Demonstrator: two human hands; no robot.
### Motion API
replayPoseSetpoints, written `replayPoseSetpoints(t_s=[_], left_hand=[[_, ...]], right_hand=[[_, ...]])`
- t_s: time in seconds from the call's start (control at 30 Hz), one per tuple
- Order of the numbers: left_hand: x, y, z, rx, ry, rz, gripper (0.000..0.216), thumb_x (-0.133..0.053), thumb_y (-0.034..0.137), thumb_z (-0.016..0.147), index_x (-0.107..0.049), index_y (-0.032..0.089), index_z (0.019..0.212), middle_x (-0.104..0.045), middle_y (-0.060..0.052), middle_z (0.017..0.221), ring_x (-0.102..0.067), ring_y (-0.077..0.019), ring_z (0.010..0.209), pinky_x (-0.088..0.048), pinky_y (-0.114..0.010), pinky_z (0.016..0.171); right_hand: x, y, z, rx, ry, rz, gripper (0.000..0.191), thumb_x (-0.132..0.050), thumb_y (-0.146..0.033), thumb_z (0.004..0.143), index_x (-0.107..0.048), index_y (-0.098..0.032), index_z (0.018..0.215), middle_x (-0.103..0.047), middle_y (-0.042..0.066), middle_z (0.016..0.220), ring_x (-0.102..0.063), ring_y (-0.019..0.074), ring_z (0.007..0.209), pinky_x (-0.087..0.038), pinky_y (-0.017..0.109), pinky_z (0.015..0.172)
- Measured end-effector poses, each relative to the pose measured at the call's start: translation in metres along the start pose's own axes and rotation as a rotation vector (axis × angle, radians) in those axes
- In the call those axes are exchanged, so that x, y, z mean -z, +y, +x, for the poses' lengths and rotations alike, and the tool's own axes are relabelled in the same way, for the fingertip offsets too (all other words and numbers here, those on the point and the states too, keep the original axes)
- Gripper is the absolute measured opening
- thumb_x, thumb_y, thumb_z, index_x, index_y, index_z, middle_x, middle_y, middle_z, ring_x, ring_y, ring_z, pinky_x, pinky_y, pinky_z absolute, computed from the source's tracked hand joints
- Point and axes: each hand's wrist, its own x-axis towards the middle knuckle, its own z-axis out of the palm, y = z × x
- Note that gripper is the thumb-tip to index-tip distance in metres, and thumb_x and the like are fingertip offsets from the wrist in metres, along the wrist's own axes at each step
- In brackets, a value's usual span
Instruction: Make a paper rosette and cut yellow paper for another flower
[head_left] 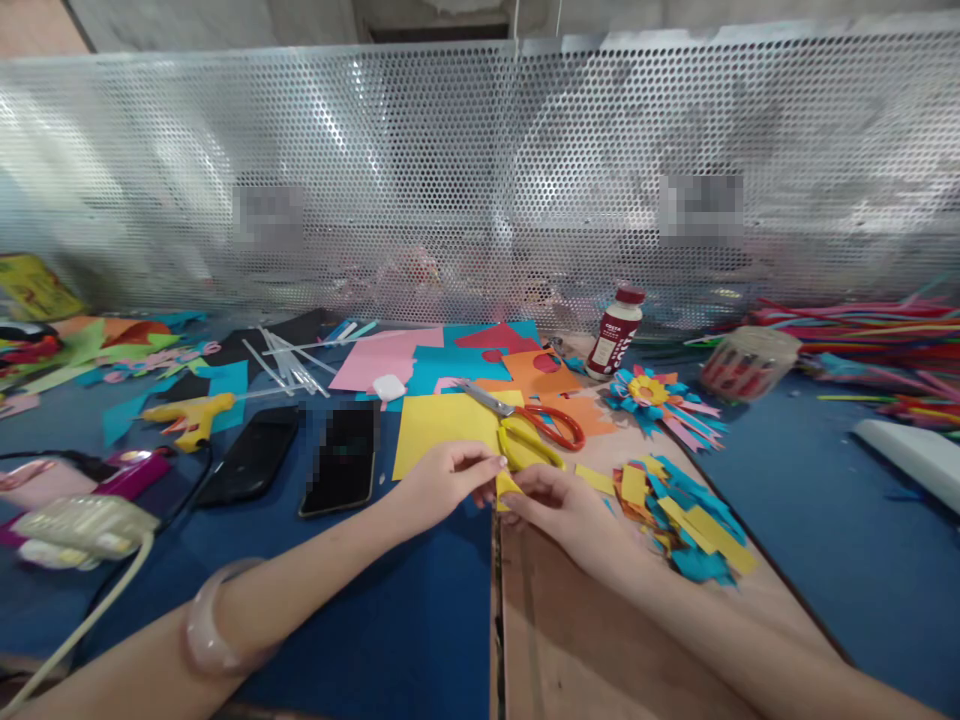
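Between my two hands is a small piece of yellow paper (507, 487), pinched by the fingertips of both. My left hand (454, 476) comes in from the left, its thumb and finger closed at the paper's top edge. On the other side my right hand (559, 502) grips the same piece; some of its fingers are hidden behind it. Just beyond lie scissors with red handles (556, 424) and a second pair with yellow handles (527, 445). A yellow sheet (435, 425) is spread beside them. Cut blue and yellow paper strips (697, 530) are heaped right of my right hand.
Two phones (251, 456) (341, 460) and a yellow glue gun (191, 418) lie left. A bottle (615, 335) and a paper flower (646, 390) stand out at back right, near a jar (750, 362). A perforated metal panel (480, 150) closes off the back.
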Motion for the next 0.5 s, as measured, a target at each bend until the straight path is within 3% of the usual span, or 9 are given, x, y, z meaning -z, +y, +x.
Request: replayPoseSetpoints(t_s=[0.27,0.5], left_hand=[[0.0006,0.0001,0.0005,-0.023,-0.031,0.021,0.028,-0.052,0.039,0.085,-0.063,0.014,0.080,-0.057,0.000,0.063,-0.053,-0.0116,0.058,-0.043,-0.023,0.059],[0.0011,-0.0053,0.0026,-0.001,0.000,0.040,0.025,-0.059,0.037,0.080,-0.062,0.014,0.087,-0.062,-0.003,0.074,-0.057,-0.0126,0.064,-0.045,-0.023,0.060]], right_hand=[[0.0058,0.0044,-0.0005,0.037,-0.045,-0.208,0.022,-0.059,-0.039,0.080,-0.066,-0.019,0.074,-0.067,0.000,0.071,-0.061,0.0153,0.066,-0.048,0.026,0.063],[0.0033,0.0002,0.0000,-0.009,0.001,-0.171,0.023,-0.062,-0.042,0.077,-0.066,-0.020,0.070,-0.066,0.000,0.066,-0.061,0.0150,0.062,-0.048,0.026,0.061]])
